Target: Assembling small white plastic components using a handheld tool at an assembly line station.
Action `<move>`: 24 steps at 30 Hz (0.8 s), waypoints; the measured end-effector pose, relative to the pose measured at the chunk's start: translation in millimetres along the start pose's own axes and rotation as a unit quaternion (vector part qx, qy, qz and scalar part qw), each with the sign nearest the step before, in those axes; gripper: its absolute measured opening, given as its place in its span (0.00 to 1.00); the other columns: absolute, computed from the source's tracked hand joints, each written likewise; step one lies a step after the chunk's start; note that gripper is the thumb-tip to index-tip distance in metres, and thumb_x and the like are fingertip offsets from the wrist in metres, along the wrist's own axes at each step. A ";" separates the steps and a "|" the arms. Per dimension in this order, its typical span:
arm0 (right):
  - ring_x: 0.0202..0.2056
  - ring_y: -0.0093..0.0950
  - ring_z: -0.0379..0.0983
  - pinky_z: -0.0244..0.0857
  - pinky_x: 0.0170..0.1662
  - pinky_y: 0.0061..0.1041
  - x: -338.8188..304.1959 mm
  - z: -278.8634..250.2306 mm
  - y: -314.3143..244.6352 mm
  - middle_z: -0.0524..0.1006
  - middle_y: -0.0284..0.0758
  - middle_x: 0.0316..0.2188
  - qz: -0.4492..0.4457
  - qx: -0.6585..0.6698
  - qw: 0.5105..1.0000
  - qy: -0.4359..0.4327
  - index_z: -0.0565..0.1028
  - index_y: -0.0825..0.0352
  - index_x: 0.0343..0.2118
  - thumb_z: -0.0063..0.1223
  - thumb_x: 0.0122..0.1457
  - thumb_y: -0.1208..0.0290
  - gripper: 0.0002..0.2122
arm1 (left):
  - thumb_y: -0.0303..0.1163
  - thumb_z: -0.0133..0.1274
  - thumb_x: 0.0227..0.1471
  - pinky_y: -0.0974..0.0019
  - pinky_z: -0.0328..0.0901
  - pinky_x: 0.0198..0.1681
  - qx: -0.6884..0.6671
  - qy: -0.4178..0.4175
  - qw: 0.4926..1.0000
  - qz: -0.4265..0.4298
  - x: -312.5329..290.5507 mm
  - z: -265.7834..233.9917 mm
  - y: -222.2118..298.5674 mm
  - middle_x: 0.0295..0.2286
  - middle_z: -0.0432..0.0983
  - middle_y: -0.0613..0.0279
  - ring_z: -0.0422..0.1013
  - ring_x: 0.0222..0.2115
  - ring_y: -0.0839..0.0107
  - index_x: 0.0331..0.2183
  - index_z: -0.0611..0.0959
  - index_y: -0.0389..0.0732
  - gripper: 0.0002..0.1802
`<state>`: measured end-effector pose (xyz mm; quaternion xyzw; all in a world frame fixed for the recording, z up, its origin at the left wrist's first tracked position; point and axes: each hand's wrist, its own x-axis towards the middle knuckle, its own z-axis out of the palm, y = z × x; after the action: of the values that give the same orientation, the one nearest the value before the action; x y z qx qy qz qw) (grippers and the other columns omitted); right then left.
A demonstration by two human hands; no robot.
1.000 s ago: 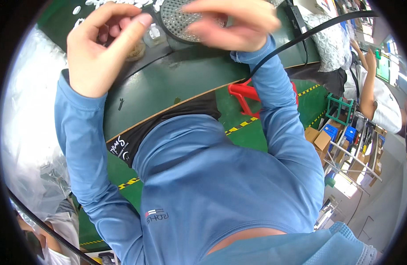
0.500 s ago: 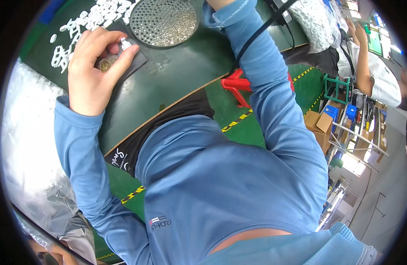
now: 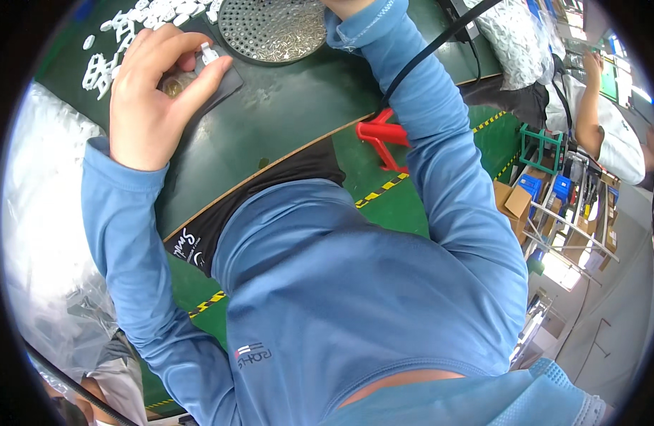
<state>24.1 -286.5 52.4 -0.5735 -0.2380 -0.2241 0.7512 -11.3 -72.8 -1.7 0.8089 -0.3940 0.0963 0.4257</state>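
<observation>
At the upper left, my left hand is closed, pinching a small white plastic part between thumb and forefinger. Beneath that hand lies a flat dark plate on the green tabletop. A round yellowish piece shows inside the curl of the fingers. Only the wrist end of my right hand shows at the top edge; its fingers are out of the picture. Close to it is a round dark tray with rows of holes, holding many small metal pieces.
Loose white plastic parts lie at the far left of the table. A black cable crosses over my right arm. A clear bag of white parts sits at the right. A red stool stands beside the table. Another person works farther right.
The view has shifted slightly, so the table and tray appear a little higher and to the right. My left hand keeps its pinch on the white plastic part.
</observation>
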 end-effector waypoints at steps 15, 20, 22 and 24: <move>0.14 0.25 0.67 0.63 0.19 0.24 13.1 1.5 -11.3 0.71 0.37 0.17 -0.058 0.016 0.996 -0.058 0.70 0.70 0.41 0.45 0.64 0.37 0.32 | 0.25 0.69 0.46 0.66 0.65 0.34 0.019 0.008 1.000 0.014 -2.3 1.5 -1.8 0.26 0.72 0.61 0.68 0.28 0.68 0.35 0.84 0.33 0.13; 0.13 0.27 0.66 0.63 0.19 0.24 6.3 29.5 -31.7 0.71 0.38 0.17 0.004 0.047 0.996 -0.076 0.68 0.70 0.42 0.41 0.61 0.29 0.37 | 0.26 0.69 0.45 0.65 0.64 0.32 0.004 0.015 1.000 -0.002 -2.8 3.8 0.0 0.25 0.72 0.62 0.67 0.28 0.67 0.34 0.85 0.34 0.13; 0.14 0.27 0.66 0.62 0.19 0.24 1.3 36.6 -33.1 0.71 0.39 0.17 0.010 0.051 0.995 -0.083 0.68 0.70 0.42 0.41 0.60 0.28 0.38 | 0.28 0.69 0.44 0.64 0.63 0.30 -0.003 0.030 1.000 0.000 -2.5 4.1 0.0 0.24 0.71 0.63 0.66 0.27 0.66 0.33 0.85 0.36 0.12; 0.13 0.27 0.65 0.61 0.19 0.23 -3.5 43.5 -31.5 0.71 0.39 0.17 0.049 0.066 0.994 -0.074 0.68 0.72 0.43 0.44 0.57 0.27 0.40 | 0.28 0.69 0.45 0.64 0.63 0.30 0.017 0.030 0.999 0.023 -3.1 2.1 -1.2 0.24 0.71 0.63 0.66 0.27 0.66 0.34 0.85 0.36 0.12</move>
<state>-2.2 -251.8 84.0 -0.5484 -0.2790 -0.1281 0.7778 -12.9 -72.4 -5.3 0.8034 -0.3979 0.1374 0.4211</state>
